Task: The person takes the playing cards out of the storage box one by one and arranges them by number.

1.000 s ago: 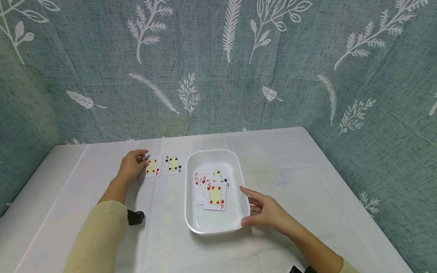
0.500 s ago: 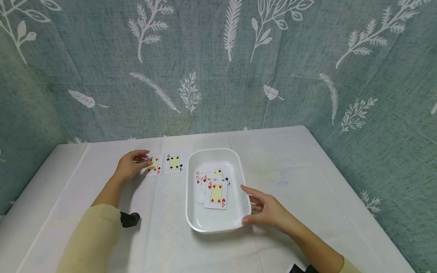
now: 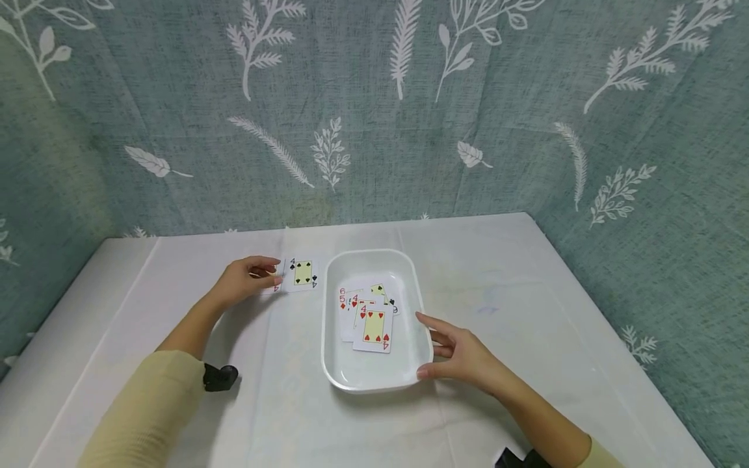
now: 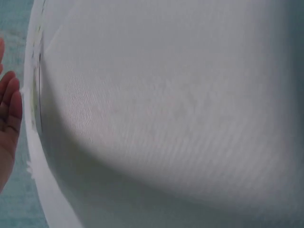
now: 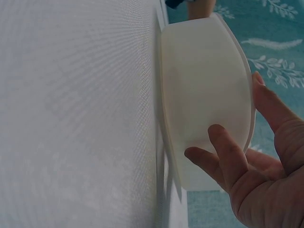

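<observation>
While head-hidden, tray's [image 5: 204, 90] outer wall.

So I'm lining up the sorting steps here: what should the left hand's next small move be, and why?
Probably slide the red four beside the four of spades and let go. The left hand pinches that card at its edge, mostly covering it, close to the spade four on the table. The right hand rests against the white tray, steadying it.
</observation>
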Demonstrator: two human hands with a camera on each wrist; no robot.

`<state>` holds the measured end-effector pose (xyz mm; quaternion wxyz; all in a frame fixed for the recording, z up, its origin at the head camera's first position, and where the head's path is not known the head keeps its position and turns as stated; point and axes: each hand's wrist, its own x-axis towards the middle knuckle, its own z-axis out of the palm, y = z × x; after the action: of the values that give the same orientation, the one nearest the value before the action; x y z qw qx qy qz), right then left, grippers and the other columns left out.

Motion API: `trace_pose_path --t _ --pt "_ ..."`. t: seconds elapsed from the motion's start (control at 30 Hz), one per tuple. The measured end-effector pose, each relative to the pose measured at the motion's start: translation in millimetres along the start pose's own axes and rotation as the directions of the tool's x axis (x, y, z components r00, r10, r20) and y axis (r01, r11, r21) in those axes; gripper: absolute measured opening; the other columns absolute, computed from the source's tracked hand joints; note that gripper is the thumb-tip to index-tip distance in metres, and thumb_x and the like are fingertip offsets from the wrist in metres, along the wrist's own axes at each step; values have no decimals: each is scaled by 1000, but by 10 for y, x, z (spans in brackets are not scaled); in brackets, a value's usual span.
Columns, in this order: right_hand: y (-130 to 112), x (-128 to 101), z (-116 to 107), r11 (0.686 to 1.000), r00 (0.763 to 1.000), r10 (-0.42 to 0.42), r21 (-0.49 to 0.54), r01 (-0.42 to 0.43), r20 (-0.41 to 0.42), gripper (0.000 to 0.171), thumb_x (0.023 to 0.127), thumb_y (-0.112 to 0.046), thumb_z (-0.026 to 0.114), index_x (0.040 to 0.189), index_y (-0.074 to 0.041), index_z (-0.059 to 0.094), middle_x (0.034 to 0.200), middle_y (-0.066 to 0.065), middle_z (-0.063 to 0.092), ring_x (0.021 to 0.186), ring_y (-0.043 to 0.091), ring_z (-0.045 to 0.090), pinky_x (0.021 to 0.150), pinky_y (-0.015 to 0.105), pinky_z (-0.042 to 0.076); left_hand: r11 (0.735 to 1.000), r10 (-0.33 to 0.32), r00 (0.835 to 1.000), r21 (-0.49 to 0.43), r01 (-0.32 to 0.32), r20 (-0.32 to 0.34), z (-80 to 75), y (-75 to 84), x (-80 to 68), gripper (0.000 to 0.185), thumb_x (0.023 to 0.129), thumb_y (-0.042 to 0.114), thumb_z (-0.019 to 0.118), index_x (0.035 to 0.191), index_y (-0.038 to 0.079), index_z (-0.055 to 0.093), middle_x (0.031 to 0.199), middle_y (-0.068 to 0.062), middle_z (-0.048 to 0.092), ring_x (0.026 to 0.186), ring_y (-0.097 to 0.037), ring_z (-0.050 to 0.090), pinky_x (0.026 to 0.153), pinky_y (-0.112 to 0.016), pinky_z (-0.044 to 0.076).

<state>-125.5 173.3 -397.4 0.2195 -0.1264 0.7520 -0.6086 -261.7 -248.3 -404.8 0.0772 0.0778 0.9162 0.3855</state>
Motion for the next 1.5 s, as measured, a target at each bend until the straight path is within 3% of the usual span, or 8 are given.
trace_pose_path --t 0.3,0.53,0.8,0.97,1.13,1.37,1.5 --pt "-13 -12 -9 1000 1000 -13 13 13 8 95 70 -11 84 148 -5 30 137 29 45 118 37 55 83 32 54 992 99 995 -75 -99 3 112 254 -8 59 86 28 70 136 5 50 116 -19 60 101 -30 60 79 -33 52" --pt "-13 -8 -6 1000 1000 -6 14 6 3 95 69 -11 84 148 -6 30 137 28 45 118 36 55 83 32 54 979 172 985 -107 -172 -6 178 513 -44 59 85 28 71 137 8 50 118 -17 57 101 -26 58 86 -38 48" --pt "-16 -14 -1 1000 1000 -14 20 14 13 95 70 -10 83 148 -6 30 137 29 45 118 36 55 82 32 54 966 224 973 -120 -230 -56 285 642 -71 57 85 24 72 137 10 51 116 -16 56 100 -25 58 88 -39 49" --pt "-32 -22 3 999 1000 -8 36 7 12 95 70 -8 83 148 -5 29 137 29 45 118 37 55 82 32 54 945 295 954 -129 -301 -61 441 730 -107 54 81 20 76 130 8 57 110 -15 59 94 -22 60 83 -33 51" --pt "-33 -20 10 999 1000 -5 33 5 9 95 70 -8 83 148 -6 29 137 28 45 118 36 55 82 32 54 928 345 938 -139 -345 -24 550 878 -184 51 80 18 76 127 4 60 106 -15 60 91 -21 60 83 -33 52" --pt "-12 -5 2 1000 1000 2 19 -2 2 96 69 -11 84 148 -8 30 138 27 45 118 35 55 82 32 54 907 403 915 -144 -396 20 657 988 -116 52 80 20 76 126 4 60 107 -16 60 91 -21 59 83 -35 51" --pt "-4 -3 -3 1000 1000 -8 19 8 4 96 69 -12 84 148 -8 29 138 27 45 118 35 55 82 32 54 883 462 883 -134 -449 86 717 1074 -58 54 78 17 78 126 2 59 109 -17 60 91 -28 59 83 -34 51"
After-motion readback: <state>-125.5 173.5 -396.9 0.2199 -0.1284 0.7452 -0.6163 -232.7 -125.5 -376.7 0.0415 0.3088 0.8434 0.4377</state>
